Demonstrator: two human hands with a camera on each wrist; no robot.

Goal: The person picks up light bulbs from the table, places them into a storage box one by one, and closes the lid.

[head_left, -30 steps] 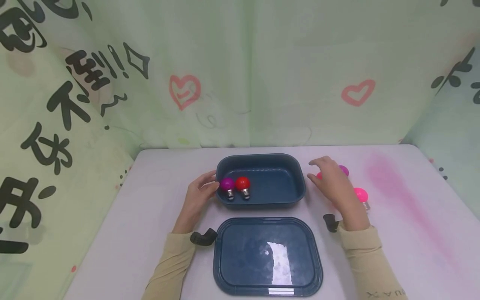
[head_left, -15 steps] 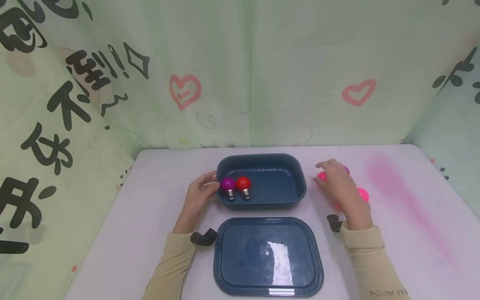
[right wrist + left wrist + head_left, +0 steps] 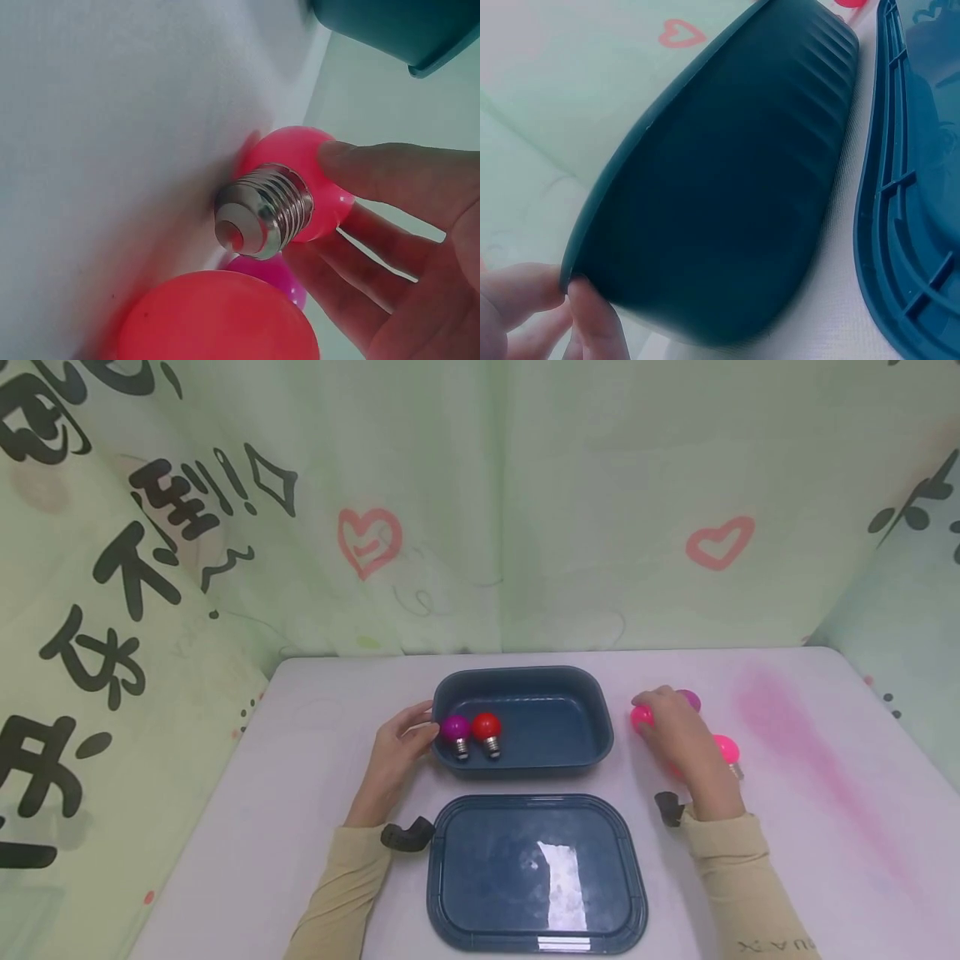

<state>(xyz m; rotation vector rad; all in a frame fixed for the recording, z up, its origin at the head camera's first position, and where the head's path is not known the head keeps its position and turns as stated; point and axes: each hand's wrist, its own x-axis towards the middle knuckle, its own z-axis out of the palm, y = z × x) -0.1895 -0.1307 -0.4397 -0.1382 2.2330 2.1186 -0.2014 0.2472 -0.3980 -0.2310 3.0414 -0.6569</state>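
Note:
My left hand (image 3: 397,756) pinches the rim at the left end of a dark blue plastic box (image 3: 525,771), with thumb and fingers on either side in the left wrist view. Inside lie a purple light bulb (image 3: 454,728) and a red light bulb (image 3: 486,726), side by side at the left. Right of the box, my right hand (image 3: 686,747) holds a pink light bulb (image 3: 300,161) by its round globe, thumb on one side and fingers on the other. Its metal screw base (image 3: 262,214) points toward the wrist camera. The bulb is close to the tabletop.
Around the right hand lie a purple bulb (image 3: 691,700), a bright pink bulb (image 3: 726,749) and a red bulb (image 3: 217,322), mostly hidden in the head view. A dark blue lid (image 3: 495,877) lies in front of the box. A printed curtain (image 3: 585,527) hangs behind the white table (image 3: 300,752).
My right hand has moved slightly right, away from the box, and its fingers have closed round the pink bulb. The left hand stays at the box rim.

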